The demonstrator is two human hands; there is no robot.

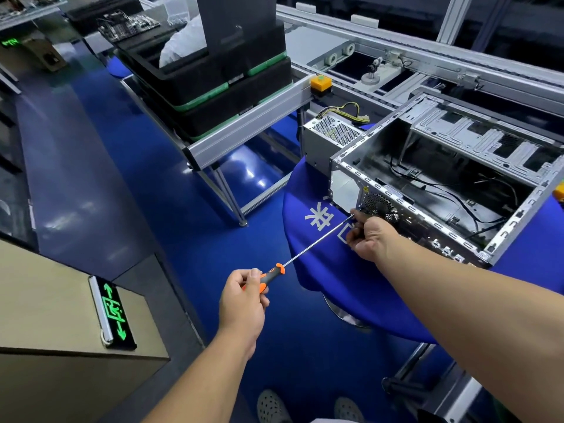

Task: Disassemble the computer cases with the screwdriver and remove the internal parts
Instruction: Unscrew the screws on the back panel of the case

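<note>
An open grey computer case (451,178) lies on its side on a blue-covered table (329,270), its inside showing black cables. My left hand (244,297) grips the orange and black handle of a long screwdriver (311,245). The shaft runs up and right to the case's rear panel by the fan grille (380,206). My right hand (370,236) pinches the shaft close to its tip, right against that rear panel. The tip itself is hidden behind my fingers.
A removed power supply (332,138) with yellow wires stands just behind the case. A metal rack (244,123) holding stacked black trays (213,74) is to the left. A conveyor frame (396,56) runs along the back. The blue floor (122,178) lies below.
</note>
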